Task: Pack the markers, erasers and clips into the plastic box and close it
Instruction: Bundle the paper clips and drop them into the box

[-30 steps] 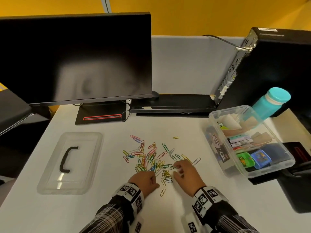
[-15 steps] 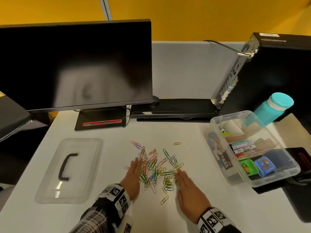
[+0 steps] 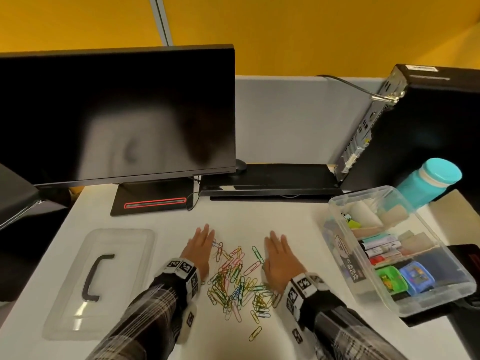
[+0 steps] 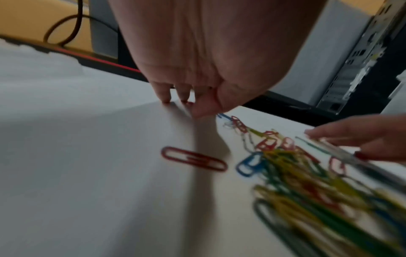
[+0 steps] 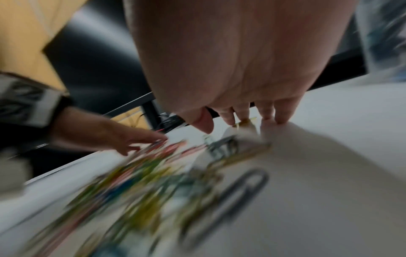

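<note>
A heap of coloured paper clips (image 3: 237, 280) (image 4: 292, 167) (image 5: 153, 175) lies on the white desk between my two hands. My left hand (image 3: 201, 246) (image 4: 186, 97) rests flat on the desk at the heap's left edge, fingers straight. At the heap's right edge my right hand (image 3: 279, 255) (image 5: 246, 118) lies flat the same way. Neither hand holds anything. The clear plastic box (image 3: 446, 287) stands open at the right with markers (image 3: 379, 246) and erasers (image 3: 404, 278) inside. Its clear lid (image 3: 117, 279) with a black handle lies to the left.
A monitor (image 3: 117, 113) stands at the back left and a black computer case (image 3: 420, 126) at the back right. A teal bottle (image 3: 428, 181) is behind the box. One yellow clip (image 3: 255, 333) lies alone nearer to me.
Both hands went from curled over the near side of the clips to flat, then slid forward and apart to flank the heap. The clips are bunched closer together.
</note>
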Motion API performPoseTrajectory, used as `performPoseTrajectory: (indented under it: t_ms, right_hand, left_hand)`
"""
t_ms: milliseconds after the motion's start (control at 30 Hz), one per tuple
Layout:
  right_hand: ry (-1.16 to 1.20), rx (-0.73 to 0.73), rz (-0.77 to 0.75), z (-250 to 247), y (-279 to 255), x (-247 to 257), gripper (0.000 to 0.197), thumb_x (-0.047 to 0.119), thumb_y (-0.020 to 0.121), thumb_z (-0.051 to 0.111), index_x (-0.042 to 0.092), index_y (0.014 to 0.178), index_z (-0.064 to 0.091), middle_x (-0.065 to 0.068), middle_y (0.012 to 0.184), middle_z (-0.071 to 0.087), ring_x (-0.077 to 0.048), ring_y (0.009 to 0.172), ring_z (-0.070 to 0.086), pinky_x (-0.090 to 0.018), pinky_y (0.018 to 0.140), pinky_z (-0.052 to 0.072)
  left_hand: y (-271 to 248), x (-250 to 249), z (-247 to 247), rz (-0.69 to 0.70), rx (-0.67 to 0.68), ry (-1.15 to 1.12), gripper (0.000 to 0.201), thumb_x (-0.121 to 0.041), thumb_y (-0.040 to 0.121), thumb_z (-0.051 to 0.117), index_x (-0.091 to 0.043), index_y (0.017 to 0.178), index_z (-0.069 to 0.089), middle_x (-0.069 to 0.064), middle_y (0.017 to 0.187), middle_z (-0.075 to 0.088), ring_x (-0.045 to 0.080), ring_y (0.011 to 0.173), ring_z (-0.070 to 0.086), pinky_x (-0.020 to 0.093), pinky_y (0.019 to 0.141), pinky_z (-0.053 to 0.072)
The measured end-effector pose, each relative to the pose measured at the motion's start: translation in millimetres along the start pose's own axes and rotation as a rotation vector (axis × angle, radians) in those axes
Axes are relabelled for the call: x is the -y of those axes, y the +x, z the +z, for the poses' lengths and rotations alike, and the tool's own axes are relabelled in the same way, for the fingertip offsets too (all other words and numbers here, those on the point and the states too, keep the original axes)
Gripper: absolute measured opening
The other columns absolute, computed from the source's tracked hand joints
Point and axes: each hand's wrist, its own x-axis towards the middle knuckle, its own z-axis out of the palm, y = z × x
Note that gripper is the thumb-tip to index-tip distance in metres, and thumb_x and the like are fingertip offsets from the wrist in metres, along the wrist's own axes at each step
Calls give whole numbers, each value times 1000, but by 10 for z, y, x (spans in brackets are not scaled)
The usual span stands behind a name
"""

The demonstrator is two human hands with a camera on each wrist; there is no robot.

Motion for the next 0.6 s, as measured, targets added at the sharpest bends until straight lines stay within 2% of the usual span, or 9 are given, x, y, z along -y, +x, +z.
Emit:
performPoseTrajectory:
  t_ms: [67, 133, 167, 233, 300, 367, 433, 500, 600]
  right_hand:
    - [-24, -110, -82, 171, -142, 98, 56, 32, 97, 2, 1, 144, -4, -12, 145, -20, -29, 133, -22, -39, 112, -9]
    - [52, -180, -99, 365, -292, 134, 67, 41, 93, -10, 4, 146, 9, -14, 154, -3, -31, 139, -8, -39, 114, 8]
    - [128, -140, -122, 472, -355, 127, 75, 50, 90, -10, 7, 149, 10, -10, 155, -7, -29, 142, -8, -35, 115, 9]
    - [241, -4, -129, 585, -485, 89, 88, 68, 81, -2, 14, 151, 1, 2, 155, -18, -19, 146, -12, -27, 116, 7]
    - [273, -38, -93, 584, -597, 1, 100, 79, 73, 9, 18, 151, 4, 4, 160, -2, -14, 147, 1, -26, 117, 14]
    - [261, -79, -12, 553, -697, -78, 112, 86, 63, 32, 19, 150, 10, 1, 154, 15, -17, 139, 18, -29, 115, 25]
    - [261, -42, 78, 535, -762, -119, 136, 93, 42, 38, 16, 149, 7, -1, 147, 18, -20, 133, 23, -33, 111, 31]
    - [305, 9, 116, 523, -757, -41, 145, 90, 35, 49, 16, 150, 1, -4, 146, 14, -22, 133, 21, -34, 111, 33]
    - [375, -10, 103, 555, -623, 201, 137, 70, 49, 74, 16, 149, -1, -5, 142, 14, -22, 130, 22, -33, 110, 35]
  left_hand:
    - [-89, -30, 115, 22, 39, -36, 97, 14, 79, 48, -13, 148, -14, 6, 154, -27, 26, 143, -19, 42, 120, 2]
    - [-228, -67, 239, 70, 97, -61, 91, 12, 85, 44, -11, 146, -18, 5, 147, -35, 27, 142, -21, 37, 118, 0]
    - [-308, -87, 298, 96, 126, -75, 88, 10, 87, 43, -11, 146, -19, 2, 142, -38, 27, 142, -22, 35, 117, 0]
    - [-476, -118, 353, 125, 174, -134, 84, 8, 88, 38, -16, 147, -18, -4, 140, -37, 23, 142, -23, 35, 119, 0]
    - [-611, -115, 339, 138, 173, -177, 80, -1, 90, 40, -19, 148, -12, -2, 153, -24, 19, 146, -12, 35, 121, 6]
    - [-698, -53, 281, 124, 104, -167, 82, -27, 91, 52, -20, 150, -5, 1, 159, 0, 20, 146, 7, 34, 119, 15]
    - [-760, 24, 210, 50, 51, -122, 96, -48, 82, 63, -21, 150, 1, 2, 152, 15, 25, 137, 21, 35, 114, 25]
    - [-782, 66, 214, -26, 43, -81, 105, -52, 74, 70, -21, 150, 4, 4, 144, 20, 24, 129, 27, 34, 110, 31]
    - [-778, -34, 301, -48, 46, -147, 102, -39, 72, 76, -23, 148, 11, 3, 138, 24, 22, 124, 35, 32, 107, 37]
